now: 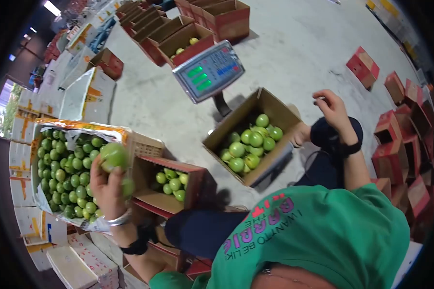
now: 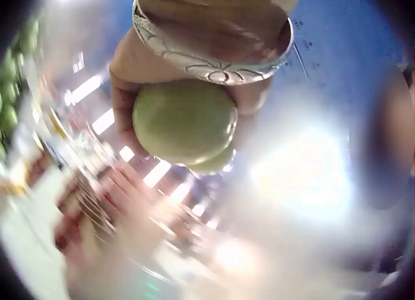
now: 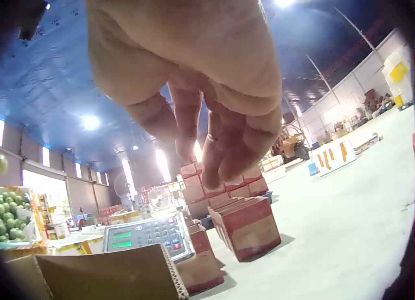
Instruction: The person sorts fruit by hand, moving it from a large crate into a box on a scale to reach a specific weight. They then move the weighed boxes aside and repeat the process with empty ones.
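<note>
My left hand [image 1: 107,191] grips a round green fruit [image 1: 114,155] beside the large crate of green fruit [image 1: 65,180]. The left wrist view shows the fingers of this hand [image 2: 188,60] curled round the fruit [image 2: 185,121], with part of a second one [image 2: 215,162] under it. My right hand [image 1: 333,110], empty and with loosely bent fingers, hovers right of an open cardboard box [image 1: 234,126] that has several green fruits [image 1: 255,139] in it. In the right wrist view the hand [image 3: 188,73] hangs above the box's flap [image 3: 110,274].
A scale display [image 1: 210,71] with green digits stands behind the box. A smaller carton [image 1: 197,185] with several fruits lies between crate and box. Rows of cartons [image 1: 231,21] stand at the back, more red cartons [image 1: 390,156] at the right. White foam boxes [image 1: 77,267] are at lower left.
</note>
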A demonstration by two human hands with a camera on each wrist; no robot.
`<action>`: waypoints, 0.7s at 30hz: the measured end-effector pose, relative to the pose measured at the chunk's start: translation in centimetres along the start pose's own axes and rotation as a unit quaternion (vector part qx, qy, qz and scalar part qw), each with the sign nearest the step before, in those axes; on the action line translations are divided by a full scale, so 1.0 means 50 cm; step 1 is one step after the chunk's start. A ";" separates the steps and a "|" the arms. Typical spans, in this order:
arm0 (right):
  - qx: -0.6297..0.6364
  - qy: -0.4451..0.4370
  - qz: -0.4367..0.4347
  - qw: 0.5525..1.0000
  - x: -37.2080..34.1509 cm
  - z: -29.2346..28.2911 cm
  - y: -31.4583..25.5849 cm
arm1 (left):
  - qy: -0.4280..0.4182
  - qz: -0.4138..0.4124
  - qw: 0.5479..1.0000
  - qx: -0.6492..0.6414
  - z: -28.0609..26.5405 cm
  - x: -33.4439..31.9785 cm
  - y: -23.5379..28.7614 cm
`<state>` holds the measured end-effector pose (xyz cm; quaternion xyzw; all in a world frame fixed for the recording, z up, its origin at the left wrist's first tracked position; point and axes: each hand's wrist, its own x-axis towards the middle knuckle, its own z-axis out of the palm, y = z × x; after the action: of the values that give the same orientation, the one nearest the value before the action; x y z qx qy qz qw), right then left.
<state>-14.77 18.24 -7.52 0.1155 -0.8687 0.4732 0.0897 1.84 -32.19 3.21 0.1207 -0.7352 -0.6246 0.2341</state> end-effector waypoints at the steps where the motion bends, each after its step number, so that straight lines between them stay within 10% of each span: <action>1: -0.001 -0.013 0.008 1.000 -0.003 0.002 -0.010 | -0.052 -0.012 0.998 -0.020 0.073 -0.015 0.003; 4: 0.046 -0.017 -0.006 0.999 -0.015 0.018 -0.045 | -0.246 0.003 0.957 0.154 0.273 -0.038 -0.042; 6: 0.022 -0.026 -0.039 0.999 -0.018 -0.010 -0.082 | -0.222 0.044 0.958 0.178 0.309 -0.043 -0.071; 8: -0.038 -0.014 -0.101 0.994 -0.024 -0.069 -0.113 | -0.004 0.304 0.855 0.420 0.246 -0.016 -0.077; 11: -0.053 0.070 -0.071 0.994 -0.058 -0.164 -0.079 | 0.151 0.147 0.912 0.351 0.073 -0.062 -0.047; 15: -0.008 0.134 0.000 0.991 -0.082 -0.216 -0.039 | 0.254 0.031 0.876 0.410 -0.095 -0.223 -0.076; 21: -0.063 -0.004 -0.082 0.995 -0.064 -0.085 -0.117 | 0.250 -0.077 0.891 0.371 -0.030 -0.377 -0.159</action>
<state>-9.85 19.13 -1.41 0.1822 -0.8850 0.4078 0.1313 17.88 -26.13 -8.04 0.4069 -0.8190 -0.2716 0.2999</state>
